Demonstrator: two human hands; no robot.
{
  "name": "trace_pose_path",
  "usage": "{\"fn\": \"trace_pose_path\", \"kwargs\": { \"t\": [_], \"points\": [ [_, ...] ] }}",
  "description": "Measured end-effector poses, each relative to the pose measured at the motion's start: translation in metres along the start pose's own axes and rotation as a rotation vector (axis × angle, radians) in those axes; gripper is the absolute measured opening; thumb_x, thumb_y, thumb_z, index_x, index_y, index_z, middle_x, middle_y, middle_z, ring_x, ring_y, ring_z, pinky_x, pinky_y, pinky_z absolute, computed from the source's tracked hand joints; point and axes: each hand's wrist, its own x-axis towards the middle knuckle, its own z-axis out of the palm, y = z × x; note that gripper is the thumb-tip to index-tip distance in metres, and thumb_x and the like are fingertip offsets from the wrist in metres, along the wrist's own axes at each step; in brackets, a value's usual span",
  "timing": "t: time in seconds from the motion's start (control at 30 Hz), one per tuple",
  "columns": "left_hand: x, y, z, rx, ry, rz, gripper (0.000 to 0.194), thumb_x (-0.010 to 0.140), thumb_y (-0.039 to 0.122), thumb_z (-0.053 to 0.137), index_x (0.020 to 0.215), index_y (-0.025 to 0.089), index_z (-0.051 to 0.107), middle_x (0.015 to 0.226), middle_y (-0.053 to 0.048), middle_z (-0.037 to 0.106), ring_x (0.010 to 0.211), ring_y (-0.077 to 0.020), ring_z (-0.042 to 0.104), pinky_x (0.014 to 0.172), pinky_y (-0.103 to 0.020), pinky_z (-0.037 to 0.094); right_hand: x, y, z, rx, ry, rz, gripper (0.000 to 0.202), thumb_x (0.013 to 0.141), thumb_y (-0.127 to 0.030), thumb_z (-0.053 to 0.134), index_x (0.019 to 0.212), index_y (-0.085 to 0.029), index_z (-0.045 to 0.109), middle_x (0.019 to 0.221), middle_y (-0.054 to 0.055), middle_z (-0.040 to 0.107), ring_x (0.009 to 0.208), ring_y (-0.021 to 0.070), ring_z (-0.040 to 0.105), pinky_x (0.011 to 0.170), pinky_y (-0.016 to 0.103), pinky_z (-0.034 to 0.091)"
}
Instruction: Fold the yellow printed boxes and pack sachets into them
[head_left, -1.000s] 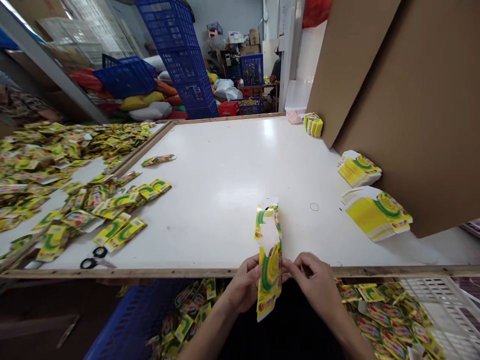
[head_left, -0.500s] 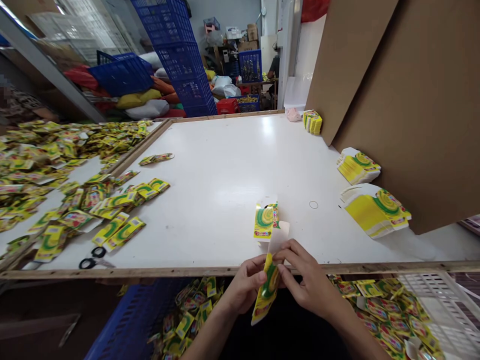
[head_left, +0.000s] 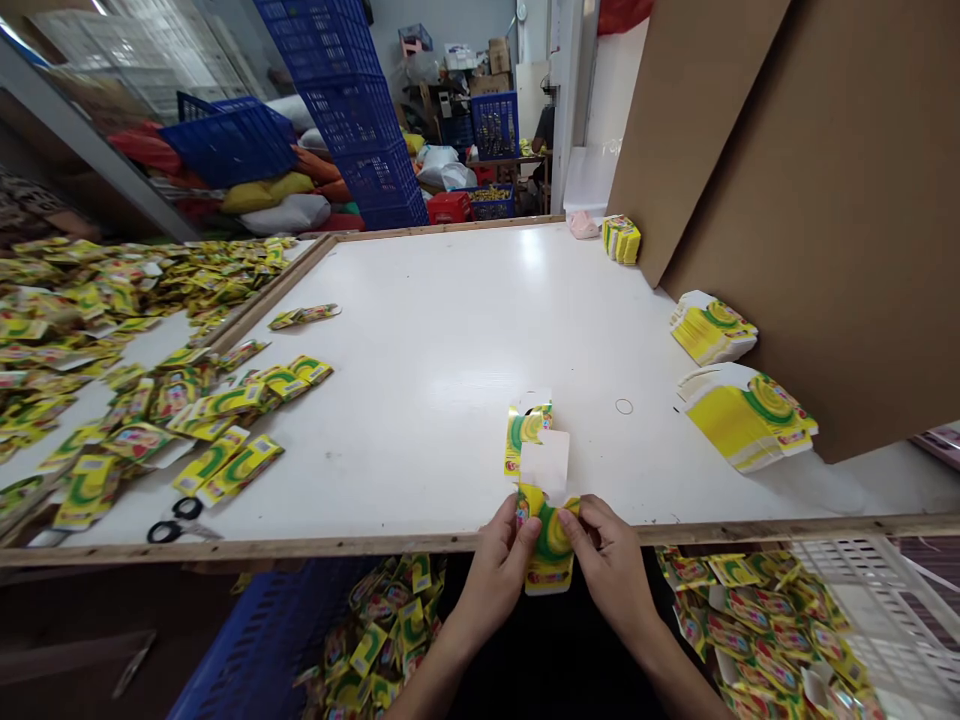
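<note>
Between my two hands is a small yellow-and-green printed carton [head_left: 551, 545], its white flap standing up at the far end. My left hand [head_left: 499, 560] pinches its left edge, thumb on the printed face. On the opposite edge, my right hand [head_left: 611, 550] grips it the same way. The carton is over the table's front edge, above my lap. Just beyond it, another yellow carton piece [head_left: 515, 430] lies on the white table [head_left: 420, 350], partly covered by the flap of the held one.
Stacks of flat cartons [head_left: 750, 415] lie at the right beside brown cardboard sheets [head_left: 847, 230]. Filled packets [head_left: 240, 470] and black-handled scissors [head_left: 180, 515] lie at the left. Below the table edge are a blue crate [head_left: 247, 640] and a white crate [head_left: 862, 600] near more packets.
The carton has turned from edge-on to face me, with its printed side showing. My right hand has moved down to its right edge, my left hand holding the left edge.
</note>
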Motion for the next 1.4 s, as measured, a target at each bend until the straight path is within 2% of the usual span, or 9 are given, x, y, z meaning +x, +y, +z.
{"fn": "trace_pose_path", "kwargs": {
  "t": [0.2, 0.37, 0.5, 0.6, 0.7, 0.87, 1.03, 1.23, 1.4],
  "points": [
    [-0.005, 0.017, -0.008, -0.033, -0.093, 0.022, 0.066, 0.090, 0.028, 0.059, 0.145, 0.030, 0.022, 0.109, -0.006, 0.066, 0.094, -0.0185, 0.065, 0.087, -0.034, 0.049, 0.004, 0.001, -0.015, 0.264, -0.098, 0.051, 0.044, 0.091, -0.039, 0.055, 0.131, -0.025, 0.045, 0.098, 0.005, 0.067, 0.081, 0.0173, 0.064, 0.071, 0.027, 0.053],
    [-0.008, 0.024, -0.015, -0.205, -0.274, -0.081, 0.041, 0.079, 0.022, 0.072, 0.116, 0.023, 0.053, 0.095, -0.004, 0.069, 0.085, -0.0183, 0.067, 0.077, -0.029, 0.051, 0.007, -0.011, -0.032, 0.195, -0.323, 0.031, 0.024, 0.094, -0.041, 0.049, 0.101, -0.022, 0.062, 0.083, 0.001, 0.065, 0.075, 0.0161, 0.061, 0.067, 0.025, 0.049],
    [-0.008, 0.020, -0.013, -0.252, -0.301, -0.123, 0.035, 0.070, 0.018, 0.080, 0.094, 0.020, 0.054, 0.084, 0.000, 0.069, 0.074, -0.0150, 0.067, 0.067, -0.023, 0.050, 0.009, -0.015, -0.034, 0.064, -0.338, -0.029, 0.036, 0.096, -0.042, 0.045, 0.070, -0.019, 0.056, 0.066, -0.001, 0.054, 0.063, 0.0133, 0.051, 0.058, 0.023, 0.042],
    [-0.009, 0.019, -0.010, -0.232, -0.221, -0.097, 0.063, 0.074, 0.020, 0.077, 0.126, 0.027, 0.043, 0.090, -0.002, 0.071, 0.072, -0.0150, 0.068, 0.068, -0.024, 0.051, 0.009, -0.012, -0.030, 0.150, -0.239, -0.028, 0.023, 0.095, -0.039, 0.048, 0.095, -0.020, 0.061, 0.080, 0.002, 0.061, 0.073, 0.0167, 0.058, 0.066, 0.026, 0.048],
    [-0.010, 0.019, -0.008, -0.196, -0.204, -0.084, 0.077, 0.078, 0.022, 0.074, 0.141, 0.029, 0.030, 0.104, -0.007, 0.070, 0.083, -0.0190, 0.070, 0.079, -0.033, 0.052, 0.009, -0.008, -0.029, 0.192, -0.192, 0.001, 0.039, 0.093, -0.037, 0.051, 0.130, -0.023, 0.050, 0.092, 0.006, 0.066, 0.083, 0.0196, 0.063, 0.071, 0.029, 0.052],
    [-0.010, 0.014, -0.010, -0.041, -0.126, -0.065, 0.041, 0.080, 0.024, 0.071, 0.119, 0.020, 0.060, 0.112, -0.009, 0.068, 0.085, -0.0201, 0.068, 0.078, -0.032, 0.052, 0.012, -0.010, -0.038, 0.041, -0.221, -0.154, 0.035, 0.094, -0.043, 0.046, 0.093, -0.024, 0.075, 0.093, 0.007, 0.063, 0.090, 0.0220, 0.059, 0.079, 0.033, 0.048],
    [-0.009, 0.011, -0.007, 0.102, -0.082, -0.028, 0.042, 0.082, 0.024, 0.068, 0.123, 0.022, 0.060, 0.112, -0.008, 0.069, 0.085, -0.0205, 0.067, 0.077, -0.031, 0.053, 0.011, -0.018, -0.037, 0.082, -0.412, 0.107, 0.031, 0.088, -0.033, 0.057, 0.116, -0.022, 0.060, 0.067, -0.003, 0.060, 0.059, 0.0139, 0.053, 0.055, 0.023, 0.041],
    [-0.010, 0.015, -0.007, 0.033, -0.155, -0.055, 0.050, 0.085, 0.027, 0.065, 0.132, 0.023, 0.052, 0.124, -0.013, 0.064, 0.091, -0.0234, 0.069, 0.081, -0.035, 0.054, 0.014, -0.021, -0.031, -0.175, -0.367, 0.083, 0.026, 0.083, -0.020, 0.052, 0.108, -0.024, 0.053, 0.056, -0.009, 0.046, 0.050, 0.0126, 0.044, 0.051, 0.021, 0.031],
    [-0.012, 0.018, -0.007, 0.015, -0.159, -0.041, 0.047, 0.086, 0.026, 0.063, 0.132, 0.023, 0.053, 0.126, -0.012, 0.064, 0.093, -0.0225, 0.068, 0.084, -0.034, 0.054, 0.014, -0.024, -0.027, -0.222, -0.406, 0.094, 0.032, 0.077, -0.017, 0.054, 0.107, -0.026, 0.045, 0.065, -0.007, 0.056, 0.055, 0.0139, 0.052, 0.054, 0.021, 0.034]
  ]
}}
